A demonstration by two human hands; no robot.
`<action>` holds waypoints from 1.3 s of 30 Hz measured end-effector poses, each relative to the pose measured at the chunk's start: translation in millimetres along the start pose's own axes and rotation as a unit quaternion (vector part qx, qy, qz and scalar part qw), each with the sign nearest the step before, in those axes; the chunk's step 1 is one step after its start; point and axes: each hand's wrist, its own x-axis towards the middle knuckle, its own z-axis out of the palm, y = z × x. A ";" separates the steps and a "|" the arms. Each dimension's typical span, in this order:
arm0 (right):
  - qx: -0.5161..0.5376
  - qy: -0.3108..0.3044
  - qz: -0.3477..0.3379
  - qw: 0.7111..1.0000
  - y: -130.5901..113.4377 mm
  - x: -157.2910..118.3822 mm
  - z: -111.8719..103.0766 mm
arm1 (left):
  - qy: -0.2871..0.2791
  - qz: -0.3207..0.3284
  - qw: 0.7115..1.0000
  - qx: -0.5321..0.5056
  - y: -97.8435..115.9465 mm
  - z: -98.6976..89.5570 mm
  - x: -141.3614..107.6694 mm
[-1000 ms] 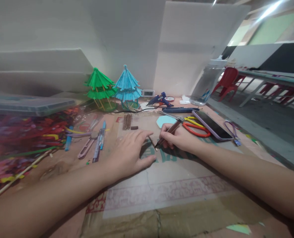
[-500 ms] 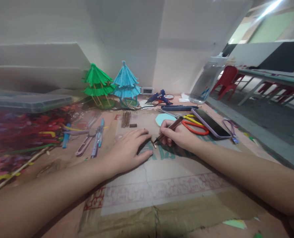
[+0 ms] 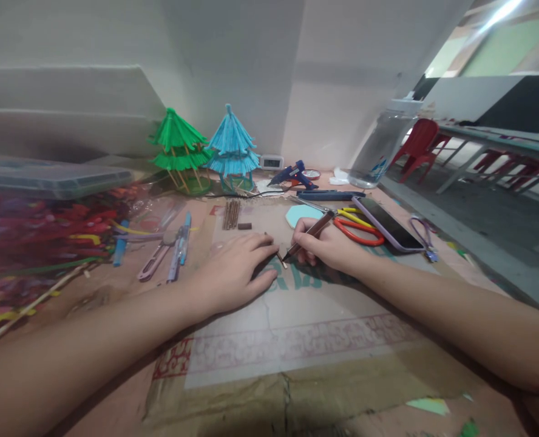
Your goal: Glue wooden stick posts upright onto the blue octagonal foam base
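My right hand (image 3: 319,243) is closed around a brown marker (image 3: 314,232), its dark tip touching a thin wooden stick (image 3: 282,261) near the stick's pale end. The rest of that stick is brown. Spread low over the sheet, my left hand (image 3: 237,267) holds the stick down with its fingertips, the thumb apart from it. Beyond my left hand lie several brown sticks (image 3: 231,215) side by side and a small brown marker cap (image 3: 244,226). Just past my right hand is a pale blue octagonal piece (image 3: 300,215).
Green (image 3: 178,152) and blue (image 3: 231,149) tiered paper-roofed models stand at the back, beside a glue gun (image 3: 294,175). Right are scissors (image 3: 358,230), a phone (image 3: 388,224) and a water bottle (image 3: 383,145). Left are a utility knife (image 3: 158,258), pens and red scraps (image 3: 46,237).
The view has shifted slightly. Both hands keep almost the same places, with the marker tip still at the stick's near end.
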 end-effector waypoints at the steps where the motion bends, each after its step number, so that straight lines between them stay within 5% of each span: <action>1: 0.004 -0.006 0.002 1.000 0.5 0.2 -0.5 | 0.000 0.001 1.000 -0.001 0.0 0.0 -0.1; 39: 0.016 0.003 0.004 1.000 5.2 1.4 -0.7 | -0.021 0.021 0.999 0.016 -2.6 1.6 4.1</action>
